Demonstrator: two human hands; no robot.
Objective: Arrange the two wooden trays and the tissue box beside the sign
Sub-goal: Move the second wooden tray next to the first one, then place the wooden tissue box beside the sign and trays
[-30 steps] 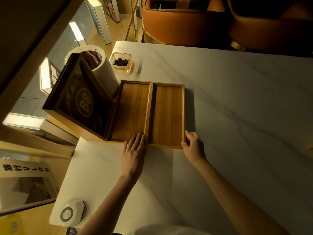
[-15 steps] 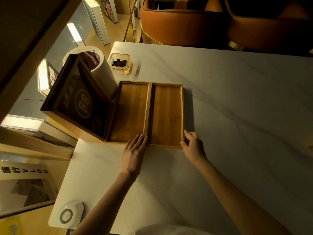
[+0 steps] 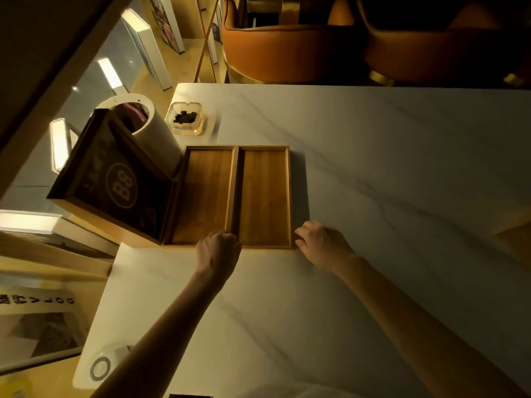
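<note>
At the left edge of the counter (image 3: 373,168) we see the sign (image 3: 117,185), a dark framed board marked B8, standing tilted with its near side along the counter's edge. Behind it, at the far left, stands a white cylinder (image 3: 149,133) with an open top; we cannot tell whether this is the tissue box. Just right of the cylinder sits a clear dish (image 3: 185,119) with something dark inside.

Right of the sign lie the two wooden trays, side by side and touching along their long edges. The left tray (image 3: 205,193) touches the sign's frame; the right tray (image 3: 263,193) lies just beside it, and both are empty.

Our left hand (image 3: 218,251) rests at the near edge where the two trays meet, fingers curled under into a loose fist; we cannot tell whether its grip closes on the rim. Our right hand (image 3: 321,242) sits at the near right corner of the right tray, fingers bent against that corner, with nothing lifted; whether that grip pinches the rim is hidden. Near the left corner of the counter lies a white puck (image 3: 100,367) with a grey ring.
</note>
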